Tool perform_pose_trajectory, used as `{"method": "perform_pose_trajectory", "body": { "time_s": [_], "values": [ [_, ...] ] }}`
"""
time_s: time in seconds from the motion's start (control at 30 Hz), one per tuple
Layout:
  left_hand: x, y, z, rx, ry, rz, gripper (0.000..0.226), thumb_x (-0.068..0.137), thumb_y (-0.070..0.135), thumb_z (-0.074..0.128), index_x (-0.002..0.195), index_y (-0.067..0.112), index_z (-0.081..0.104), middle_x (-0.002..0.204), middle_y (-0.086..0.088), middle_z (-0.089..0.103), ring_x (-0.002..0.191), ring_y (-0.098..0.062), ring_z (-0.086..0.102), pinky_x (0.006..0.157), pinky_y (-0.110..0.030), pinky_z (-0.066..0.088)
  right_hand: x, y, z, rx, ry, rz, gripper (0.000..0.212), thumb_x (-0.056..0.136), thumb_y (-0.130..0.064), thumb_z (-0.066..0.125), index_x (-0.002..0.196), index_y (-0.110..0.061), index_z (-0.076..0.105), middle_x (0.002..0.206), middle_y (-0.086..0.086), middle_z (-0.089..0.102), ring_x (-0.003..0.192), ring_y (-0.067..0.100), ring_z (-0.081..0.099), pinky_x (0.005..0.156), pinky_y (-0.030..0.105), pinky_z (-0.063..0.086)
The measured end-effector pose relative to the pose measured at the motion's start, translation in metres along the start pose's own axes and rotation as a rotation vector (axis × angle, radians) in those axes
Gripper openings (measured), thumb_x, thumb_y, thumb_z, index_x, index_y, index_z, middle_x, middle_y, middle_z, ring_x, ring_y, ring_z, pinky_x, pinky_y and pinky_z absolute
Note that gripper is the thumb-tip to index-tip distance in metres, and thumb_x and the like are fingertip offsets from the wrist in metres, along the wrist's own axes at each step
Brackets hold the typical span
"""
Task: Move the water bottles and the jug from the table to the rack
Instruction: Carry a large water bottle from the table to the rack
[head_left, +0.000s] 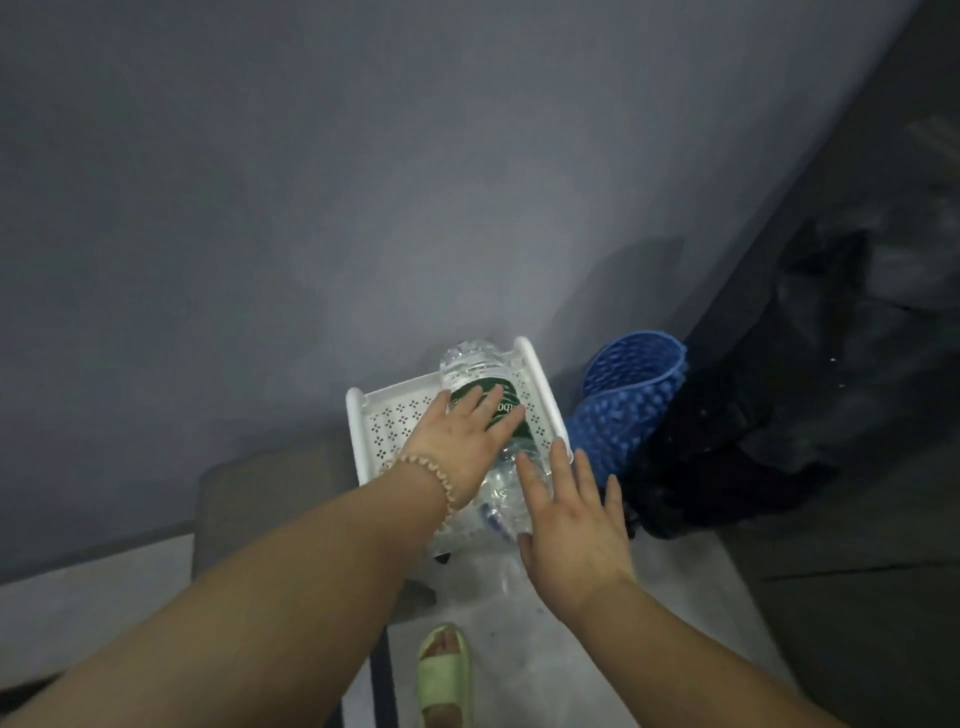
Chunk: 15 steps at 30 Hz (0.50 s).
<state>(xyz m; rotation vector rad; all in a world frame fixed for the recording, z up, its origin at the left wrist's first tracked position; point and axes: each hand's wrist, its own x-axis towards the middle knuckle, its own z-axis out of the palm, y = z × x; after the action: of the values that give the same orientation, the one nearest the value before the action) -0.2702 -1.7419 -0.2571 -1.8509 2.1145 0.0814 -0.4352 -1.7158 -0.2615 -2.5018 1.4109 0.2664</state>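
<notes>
A large clear water bottle (470, 366) with a dark green label lies on its side across the top shelf of a white perforated rack (387, 418) that stands against the wall. My left hand (462, 434), a beaded bracelet at its wrist, rests flat on the label with straight fingers. My right hand (569, 512) is spread open at the bottle's near end, its fingers straight beside the clear plastic. The bottle's near end sticks out past the rack's front edge. More clear plastic shows beneath my hands, too blurred to make out.
A blue studded mat (626, 400) leans to the right of the rack, next to a dark heap of cloth (727, 441). A grey wall rises behind. A foot in a green slipper (444, 675) stands on the pale floor below.
</notes>
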Motion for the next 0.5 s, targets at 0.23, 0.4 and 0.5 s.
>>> {"method": "perform_pose_trajectory", "body": {
  "time_s": [0.23,0.4,0.5],
  "values": [
    [-0.123,0.088,-0.073,-0.062,0.181,-0.337,0.083,0.088,0.022,0.052,0.146,0.025,-0.007,0.157,-0.006,-0.003,0.142,-0.023,-0.002,0.113,-0.046,-0.001,-0.100,0.036,-0.060,-0.015,0.197,-0.300,0.077,0.093,-0.039,0.045,0.147,-0.029,-0.010,0.157,0.010,-0.015,0.143,0.030,-0.013,0.112,0.054,-0.005],
    [-0.223,0.122,-0.110,0.022,0.292,-0.479,0.078,0.089,0.028,0.046,0.146,0.022,-0.008,0.157,-0.007,-0.001,0.142,-0.024,-0.002,0.112,-0.046,-0.001,-0.160,0.011,-0.089,-0.028,0.311,-0.480,0.083,0.089,-0.042,0.050,0.148,-0.028,-0.006,0.158,0.011,-0.009,0.143,0.028,-0.010,0.112,0.051,-0.006],
    [-0.288,0.134,-0.126,0.064,0.340,-0.635,0.081,0.088,0.032,0.046,0.145,0.022,-0.010,0.157,-0.008,-0.003,0.142,-0.024,-0.005,0.112,-0.047,-0.001,-0.200,-0.020,-0.101,-0.043,0.401,-0.603,0.085,0.088,-0.044,0.053,0.149,-0.026,-0.003,0.157,0.011,-0.005,0.143,0.029,-0.008,0.112,0.050,-0.006]
  ]
}}
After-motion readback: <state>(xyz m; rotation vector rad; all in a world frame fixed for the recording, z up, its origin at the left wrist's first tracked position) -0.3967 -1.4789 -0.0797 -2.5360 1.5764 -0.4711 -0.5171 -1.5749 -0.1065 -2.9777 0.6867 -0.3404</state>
